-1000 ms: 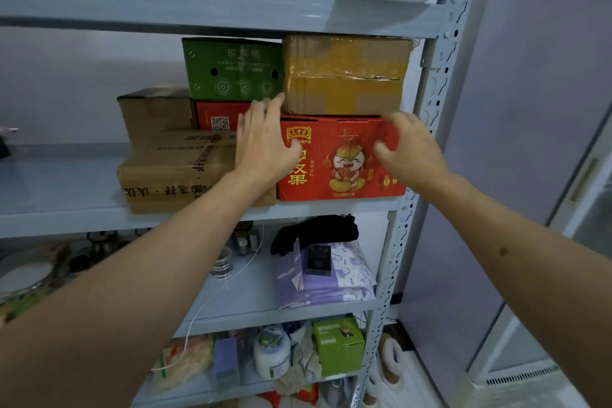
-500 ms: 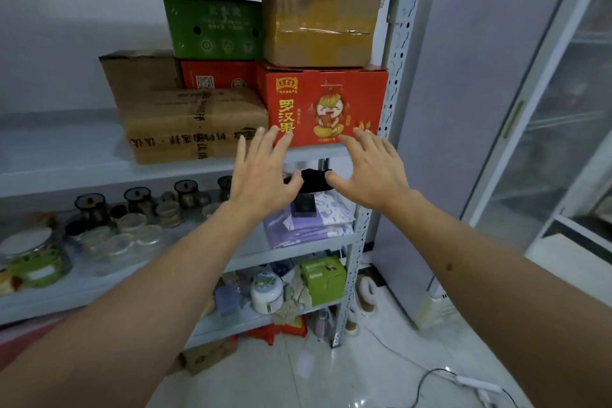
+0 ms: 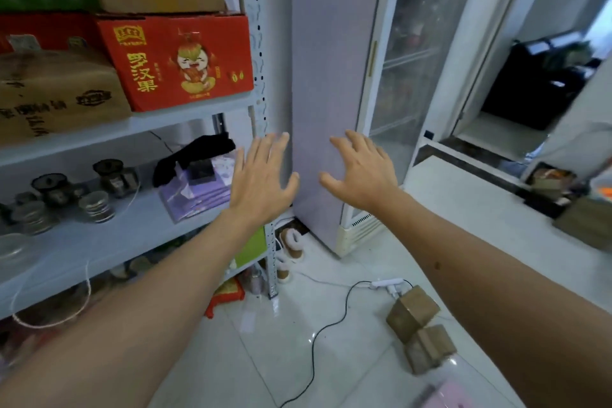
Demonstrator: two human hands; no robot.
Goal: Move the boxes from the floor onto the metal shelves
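hands free, next boxes on the floor

my left hand and right hand hung wide and empty mid-frame; two small brown boxes lay touching at lower right, probably light and stiff, best gripped by opposite sides.

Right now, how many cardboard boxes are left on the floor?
2 in plain view: a larger brown box beside the white power strip, and a smaller brown box touching its near side. Another may sit at the right edge, unclear.
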